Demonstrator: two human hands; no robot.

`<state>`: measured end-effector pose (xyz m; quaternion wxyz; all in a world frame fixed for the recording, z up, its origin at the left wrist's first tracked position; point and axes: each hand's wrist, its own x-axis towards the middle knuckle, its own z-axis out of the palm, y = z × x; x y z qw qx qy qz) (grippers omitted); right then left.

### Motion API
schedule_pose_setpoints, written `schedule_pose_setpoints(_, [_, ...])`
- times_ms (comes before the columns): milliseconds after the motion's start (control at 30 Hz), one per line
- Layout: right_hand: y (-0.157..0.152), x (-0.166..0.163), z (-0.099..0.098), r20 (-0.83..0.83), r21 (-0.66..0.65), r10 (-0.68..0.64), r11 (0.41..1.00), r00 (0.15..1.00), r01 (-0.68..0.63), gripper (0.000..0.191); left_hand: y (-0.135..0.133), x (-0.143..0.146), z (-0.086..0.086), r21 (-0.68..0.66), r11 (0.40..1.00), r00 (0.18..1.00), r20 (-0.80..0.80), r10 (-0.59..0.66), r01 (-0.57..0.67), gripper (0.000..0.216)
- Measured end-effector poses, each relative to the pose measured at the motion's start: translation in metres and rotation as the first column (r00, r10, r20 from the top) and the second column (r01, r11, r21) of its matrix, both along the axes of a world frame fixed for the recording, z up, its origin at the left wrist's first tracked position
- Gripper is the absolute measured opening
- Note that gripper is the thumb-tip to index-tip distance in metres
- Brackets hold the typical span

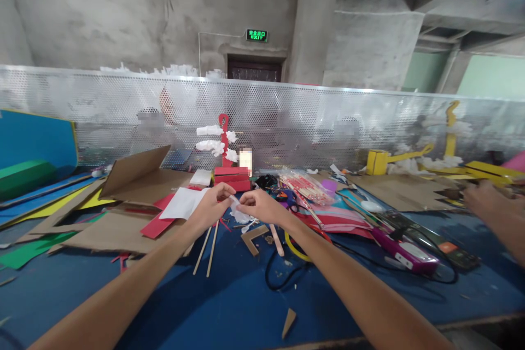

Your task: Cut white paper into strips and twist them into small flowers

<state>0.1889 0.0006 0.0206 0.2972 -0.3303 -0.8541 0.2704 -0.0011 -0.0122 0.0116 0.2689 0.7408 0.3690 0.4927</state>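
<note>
My left hand (pixel 214 203) and my right hand (pixel 262 206) meet above the middle of the table, fingertips pinched on a small piece of thin white tissue paper (pixel 238 213) that hangs between them. Fingers partly hide it. Close behind the hands stands a red box-shaped base (pixel 232 179) with a red upright strip (pixel 223 139) that has a loop at its top. Crumpled white tissue tufts (pixel 210 146) stick out from both sides of the strip. By my left wrist, a white sheet (pixel 182 203) lies over red card (pixel 156 224).
Two thin wooden sticks (pixel 211 251) lie below my hands. Cardboard pieces (pixel 139 180) cover the left side. On the right are a bagged bundle of sticks (pixel 309 186), a purple device (pixel 406 251) with a black cable, yellow card parts (pixel 377 163) and another person's hand (pixel 486 199). A perforated metal divider (pixel 381 120) runs behind.
</note>
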Motion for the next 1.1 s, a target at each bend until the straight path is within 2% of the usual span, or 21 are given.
schedule_pose_setpoints(333, [0.001,0.001,-0.002,0.015,0.008,-0.028,1.000,1.000,0.027,0.027,0.002,0.000,-0.002,0.007,1.000,0.999,-0.046,-0.003,0.003,0.017])
schedule_pose_setpoints(567, [0.001,0.003,0.000,0.056,0.049,-0.050,0.998,0.997,0.047,0.022,0.003,-0.002,-0.003,0.029,1.000,0.996,-0.088,0.010,-0.007,0.019])
schedule_pose_setpoints(900, [0.004,0.008,-0.004,0.163,0.086,-0.060,0.995,0.985,0.046,0.014,-0.010,-0.002,-0.001,0.094,0.995,0.936,-0.351,0.012,0.023,0.016])
schedule_pose_setpoints(1100, [0.002,0.011,0.000,0.205,0.125,-0.072,0.991,0.976,0.046,0.010,-0.007,-0.005,-0.005,0.120,0.993,0.913,-0.403,0.064,-0.016,0.013])
